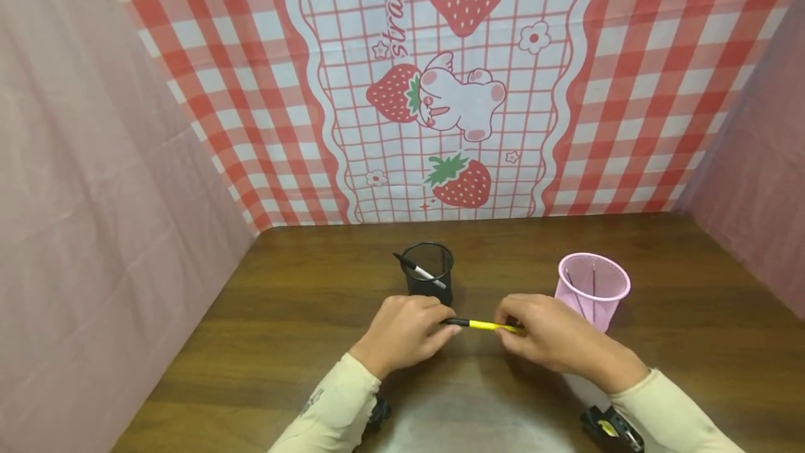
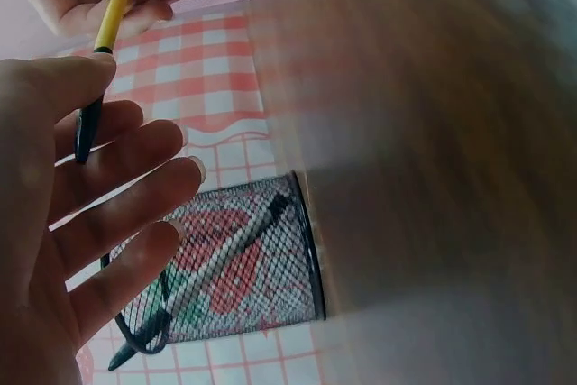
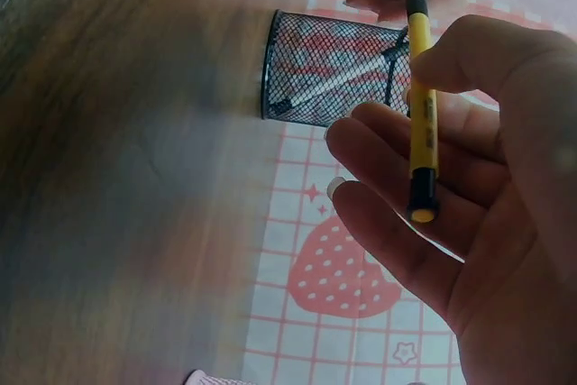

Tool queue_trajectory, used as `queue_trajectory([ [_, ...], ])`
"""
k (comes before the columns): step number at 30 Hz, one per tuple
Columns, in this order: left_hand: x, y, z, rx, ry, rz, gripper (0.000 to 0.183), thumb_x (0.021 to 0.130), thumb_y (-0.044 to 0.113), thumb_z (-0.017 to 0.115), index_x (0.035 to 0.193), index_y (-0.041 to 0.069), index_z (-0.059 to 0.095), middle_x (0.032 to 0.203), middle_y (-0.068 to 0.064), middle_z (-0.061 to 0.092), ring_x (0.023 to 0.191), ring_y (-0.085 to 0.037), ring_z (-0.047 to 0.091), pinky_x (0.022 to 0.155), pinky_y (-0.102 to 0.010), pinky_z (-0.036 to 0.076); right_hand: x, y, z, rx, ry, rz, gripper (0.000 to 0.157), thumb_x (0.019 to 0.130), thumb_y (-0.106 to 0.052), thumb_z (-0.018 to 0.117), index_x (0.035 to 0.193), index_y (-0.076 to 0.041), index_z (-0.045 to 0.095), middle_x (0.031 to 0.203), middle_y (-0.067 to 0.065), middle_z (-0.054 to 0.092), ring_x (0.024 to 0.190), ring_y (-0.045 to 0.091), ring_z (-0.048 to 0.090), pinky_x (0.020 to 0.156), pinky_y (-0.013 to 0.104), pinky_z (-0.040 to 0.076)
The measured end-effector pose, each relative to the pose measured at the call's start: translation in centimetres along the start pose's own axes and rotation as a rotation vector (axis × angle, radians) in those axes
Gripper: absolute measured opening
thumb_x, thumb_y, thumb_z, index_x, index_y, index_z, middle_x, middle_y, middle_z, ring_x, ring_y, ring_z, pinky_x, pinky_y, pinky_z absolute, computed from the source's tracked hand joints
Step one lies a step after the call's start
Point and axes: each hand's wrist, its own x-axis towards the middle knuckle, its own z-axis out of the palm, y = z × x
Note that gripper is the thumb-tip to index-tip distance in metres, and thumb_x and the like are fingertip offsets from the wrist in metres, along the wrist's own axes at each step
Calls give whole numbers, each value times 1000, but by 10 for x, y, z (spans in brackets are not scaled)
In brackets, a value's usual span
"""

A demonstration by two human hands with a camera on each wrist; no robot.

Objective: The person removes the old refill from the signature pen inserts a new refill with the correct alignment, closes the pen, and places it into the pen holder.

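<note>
A yellow marker [image 1: 483,325] with a black cap is held level between my two hands. My left hand [image 1: 405,331] pinches the black cap between thumb and forefinger. At the yellow barrel, my right hand [image 1: 556,334] grips with thumb and fingertips; the black-banded rear end sticks out past its palm in the right wrist view. Just beyond the left hand stands a black mesh pen cup [image 1: 415,289]. Inside it leans a white marker [image 1: 428,275], its black end poking over the rim.
A pink mesh pen cup [image 1: 605,310] with thin dark sticks visible in it stands behind the right hand. A strawberry-print cloth [image 1: 402,145] hangs along the table's back edge, and pink cloth [image 1: 126,194] walls both sides. The wooden table [image 1: 264,341] lies beneath.
</note>
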Motion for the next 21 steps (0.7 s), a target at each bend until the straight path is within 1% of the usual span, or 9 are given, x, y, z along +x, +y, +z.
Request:
queue_trajectory([
  [3,4,3,3,-8,-5,2,19,88,41,59,86,25,68,75,17,59,62,2,51,49,-20,44,-1,2,-1,-10,6,25,19,74,-21,71,78,-31,55,69,-23,47,57,-1,46,51,19,42],
  [7,8,7,5,-8,-16,-1,18,88,40,58,84,26,67,72,17,58,61,2,50,47,-20,42,-2,5,-3,-8,-4,39,18,76,-22,70,78,-30,55,66,-23,48,55,-1,46,50,19,41],
  [14,17,6,8,-32,-22,4,15,86,38,61,83,25,67,71,18,58,58,5,44,46,-17,40,-3,8,-7,-12,3,51,20,77,-22,70,76,-31,53,63,-23,46,52,-2,43,47,18,38],
  [18,21,5,8,-87,-36,-23,16,87,39,60,86,25,68,73,18,60,59,7,45,47,-17,40,-3,10,-8,-8,8,44,20,77,-22,71,76,-31,53,62,-23,45,53,-3,43,47,18,37],
  [21,23,3,6,-165,-41,-57,16,88,38,60,90,25,69,76,19,61,61,9,46,50,-16,41,-1,10,-8,-3,26,40,20,77,-21,71,76,-31,53,62,-23,46,53,-3,43,47,17,38],
])
